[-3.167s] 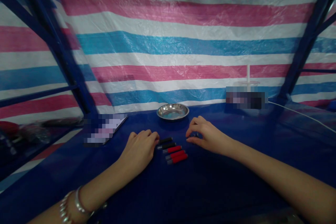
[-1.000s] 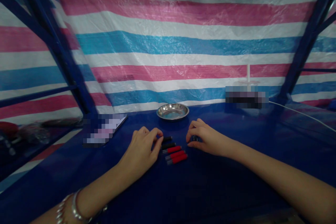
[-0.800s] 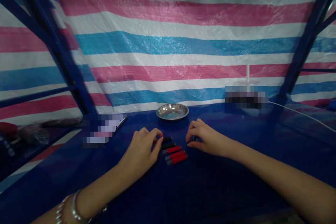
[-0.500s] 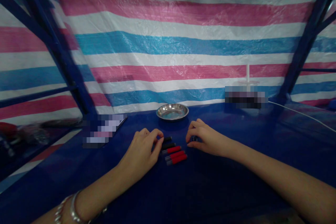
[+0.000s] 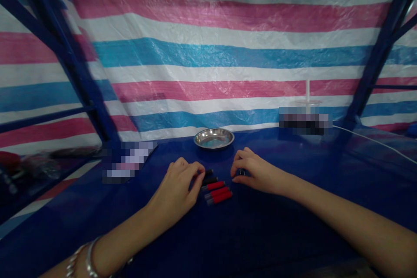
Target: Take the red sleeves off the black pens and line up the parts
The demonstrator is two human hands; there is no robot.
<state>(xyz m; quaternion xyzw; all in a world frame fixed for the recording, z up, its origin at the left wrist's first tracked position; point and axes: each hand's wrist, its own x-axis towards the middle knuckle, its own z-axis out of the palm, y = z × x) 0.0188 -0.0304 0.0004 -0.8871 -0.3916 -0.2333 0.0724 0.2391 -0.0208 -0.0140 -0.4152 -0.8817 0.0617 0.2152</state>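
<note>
My left hand [image 5: 179, 186] has thumb and index finger pinched together at the left end of a short black pen [image 5: 209, 172], whose other end sticks out past the fingertips. Just below lies a second black pen [image 5: 211, 180]. Under that, a column of short red pens with greyish ends rests on the table, among them an upper red pen [image 5: 215, 185] and a lowest red pen [image 5: 222, 198]. To their right, my right hand [image 5: 252, 171] rests with curled fingers. Something small, dark and shiny [image 5: 241, 172] shows between its thumb and fingers, mostly hidden.
A shallow steel dish [image 5: 214, 139] stands at the back of the blue table [image 5: 254, 234]. Far left lies a blurred-out flat item [image 5: 138, 154]. A cup with a white straw [image 5: 307, 91] stands at the back right, near a white cable [image 5: 374, 139]. Blue metal posts flank a striped sheet.
My left hand has edged slightly to the right over the black pens. The right hand, the red pens and the dish have stayed in place.
</note>
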